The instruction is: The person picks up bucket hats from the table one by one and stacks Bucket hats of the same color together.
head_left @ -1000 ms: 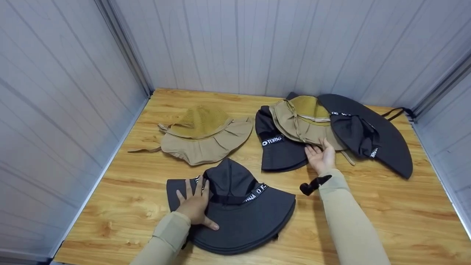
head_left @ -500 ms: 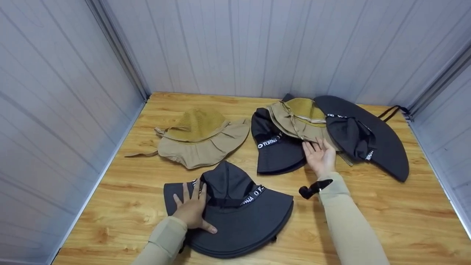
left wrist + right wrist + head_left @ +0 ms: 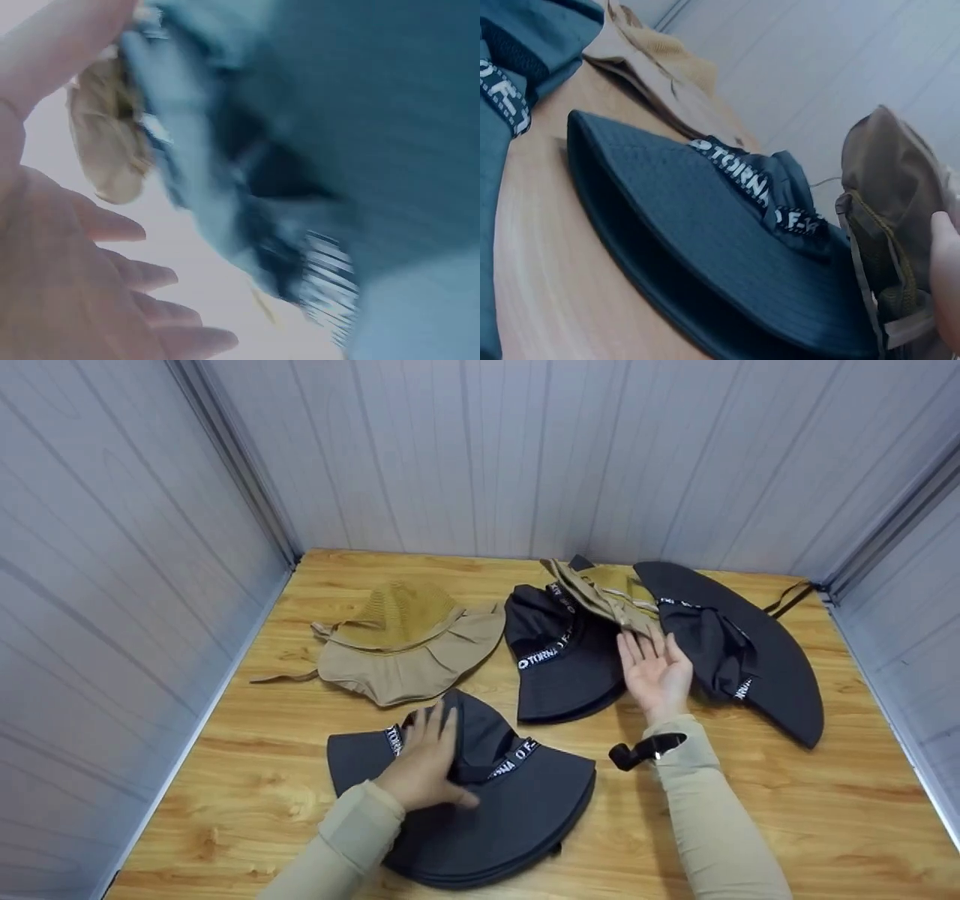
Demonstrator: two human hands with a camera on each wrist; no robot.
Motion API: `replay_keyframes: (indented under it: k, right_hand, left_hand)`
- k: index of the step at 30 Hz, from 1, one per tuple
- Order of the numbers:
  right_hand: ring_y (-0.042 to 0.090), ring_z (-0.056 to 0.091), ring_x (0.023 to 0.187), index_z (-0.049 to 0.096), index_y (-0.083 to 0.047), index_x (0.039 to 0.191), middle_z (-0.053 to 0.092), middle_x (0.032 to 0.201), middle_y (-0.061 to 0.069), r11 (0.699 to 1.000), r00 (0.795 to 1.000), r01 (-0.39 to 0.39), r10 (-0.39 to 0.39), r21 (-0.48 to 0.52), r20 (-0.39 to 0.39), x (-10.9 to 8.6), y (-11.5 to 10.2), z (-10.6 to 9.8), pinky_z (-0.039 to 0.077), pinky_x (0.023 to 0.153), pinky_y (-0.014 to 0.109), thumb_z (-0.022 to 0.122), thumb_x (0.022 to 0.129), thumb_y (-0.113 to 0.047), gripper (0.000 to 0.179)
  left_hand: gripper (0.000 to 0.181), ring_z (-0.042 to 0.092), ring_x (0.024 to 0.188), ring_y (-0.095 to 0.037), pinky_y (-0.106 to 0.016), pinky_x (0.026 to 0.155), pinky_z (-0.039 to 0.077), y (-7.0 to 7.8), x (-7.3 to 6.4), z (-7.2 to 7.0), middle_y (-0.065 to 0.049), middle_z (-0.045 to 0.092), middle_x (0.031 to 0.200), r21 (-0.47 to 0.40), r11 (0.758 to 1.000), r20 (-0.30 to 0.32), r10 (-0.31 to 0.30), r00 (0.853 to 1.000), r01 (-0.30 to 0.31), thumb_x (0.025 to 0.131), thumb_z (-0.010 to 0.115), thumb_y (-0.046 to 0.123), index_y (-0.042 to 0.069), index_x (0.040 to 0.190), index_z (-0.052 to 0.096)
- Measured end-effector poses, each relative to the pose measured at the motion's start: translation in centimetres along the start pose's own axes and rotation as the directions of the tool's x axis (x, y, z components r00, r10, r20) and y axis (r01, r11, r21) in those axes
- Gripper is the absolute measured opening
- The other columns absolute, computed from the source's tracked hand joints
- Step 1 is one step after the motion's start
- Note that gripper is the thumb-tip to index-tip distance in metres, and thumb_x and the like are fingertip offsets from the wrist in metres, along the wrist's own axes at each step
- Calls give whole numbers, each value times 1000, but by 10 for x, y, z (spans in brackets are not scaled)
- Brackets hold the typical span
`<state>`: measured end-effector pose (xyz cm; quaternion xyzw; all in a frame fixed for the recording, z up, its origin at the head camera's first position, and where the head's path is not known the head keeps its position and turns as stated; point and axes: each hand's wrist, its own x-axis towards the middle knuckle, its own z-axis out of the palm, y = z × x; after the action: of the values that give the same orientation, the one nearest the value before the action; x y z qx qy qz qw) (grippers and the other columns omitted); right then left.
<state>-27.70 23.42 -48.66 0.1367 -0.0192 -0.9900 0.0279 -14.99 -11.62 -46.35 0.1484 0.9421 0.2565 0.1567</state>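
My left hand point(image 3: 424, 765) is over the front stack of black bucket hats point(image 3: 517, 825), fingers spread and blurred. The left wrist view shows its straight fingers point(image 3: 161, 307) beside the dark cloth. Palm up, my right hand point(image 3: 658, 679) holds the near brim of a tan sun hat point(image 3: 592, 589) with a mustard crown. That brim is raised and tilted, and some fingertips are hidden at it. Beside and below this hat lies a black hat with a lettered band point(image 3: 562, 690). On its right, another wide-brimmed black hat point(image 3: 787, 652) lies close to the right hand.
A second tan hat with a mustard crown point(image 3: 412, 660) lies at the back left, its strap trailing left. Everything rests on a wood-grain table point(image 3: 225, 780), with pale panel walls point(image 3: 495, 457) at the back and sides. A black cord point(image 3: 787, 598) trails at the back right.
The tan hat's near brim has come up in my right hand, uncovering more of the black hat below. My left hand has slid right and loosened from the front black hats.
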Motion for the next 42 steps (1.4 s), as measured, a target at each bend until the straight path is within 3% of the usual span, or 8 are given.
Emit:
replay_keyframes:
  k: [5,9,11,17,23,32,38,42]
  right_hand:
    - [11,21,151,35,-27,155,24,164,-7,998,999,32,-31,58,-9,-6,-2,3,22,124,30,37,108,-28,47]
    - [15,34,147,57,-11,138,54,146,12,996,995,74,-70,45,-75,-14,-1,-2,28,121,32,44,104,-17,37]
    - [17,42,142,64,-3,124,66,126,20,995,991,98,-96,17,-94,-19,0,-5,32,120,33,47,100,-13,31]
    - [33,67,103,72,4,102,72,99,25,989,988,128,-133,-68,-79,-31,7,-16,47,109,37,44,100,-13,32]
    - [32,72,90,72,6,95,72,90,25,980,987,141,-150,-143,-54,-44,21,-29,59,87,42,40,100,-12,37]
    - [32,73,90,72,8,91,73,89,25,971,990,129,-139,-202,-37,-60,31,-43,60,85,43,39,99,-10,39]
    - [30,73,92,72,6,93,74,94,23,952,996,87,-93,-292,-5,-65,36,-51,59,87,40,36,101,-10,41]
    - [26,72,97,72,0,94,75,98,15,877,996,62,-85,-476,-27,-70,37,-56,57,92,36,32,104,-14,43]
  left_hand:
    - [117,-3,152,-43,-59,122,11,29,19,-8,-19,4,166,-239,970,64,70,996,-53,79,82,44,1,158,8]
    - [109,15,151,-39,-52,123,18,42,37,-8,-19,14,165,-451,892,62,62,996,-28,85,76,48,5,159,8]
    - [107,25,148,-38,-51,121,26,49,49,-6,-19,18,164,-585,811,62,38,997,5,86,74,48,6,159,8]
    - [97,30,146,-39,-60,108,41,67,85,2,-18,18,164,-879,460,131,-24,991,127,93,66,43,12,160,2]
    - [100,26,144,-51,-65,105,41,83,117,14,-18,8,166,-940,270,195,-71,978,207,94,63,44,15,160,-6]
    - [106,36,135,-58,-62,98,48,111,154,16,-16,8,166,-980,-10,199,-100,975,199,93,68,35,24,158,-16]
    - [81,58,116,-54,-62,87,54,115,163,24,-30,46,145,-988,-67,145,-112,983,138,100,56,7,27,159,4]
    - [77,61,111,-53,-63,84,54,115,163,31,-30,52,137,-995,-68,78,-131,988,69,95,40,-13,29,155,18]
